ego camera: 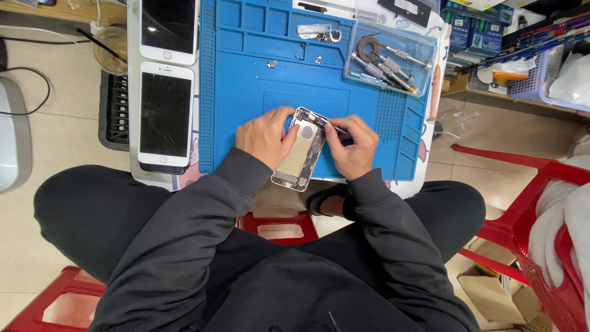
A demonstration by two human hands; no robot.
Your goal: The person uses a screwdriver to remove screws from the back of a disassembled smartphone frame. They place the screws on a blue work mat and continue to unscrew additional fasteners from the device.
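Silver phone shell (299, 157) between curled hands (265, 136)

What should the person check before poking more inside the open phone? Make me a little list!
1. Opened phone body held steady: ok, the left hand grips its left edge over the blue work mat.
2. Thin tool under control: ok, the right hand pinches it with the tip at the phone's top corner.
3. Phone fully resting on the mat: not ok, its lower end hangs past the mat's near edge.
4. Loose small parts kept away from the hands: ok, they lie further up the mat.
5. Spare tools within reach: ok, in the clear tray.
6. Tool tip on the right spot: cannot tell, too small.
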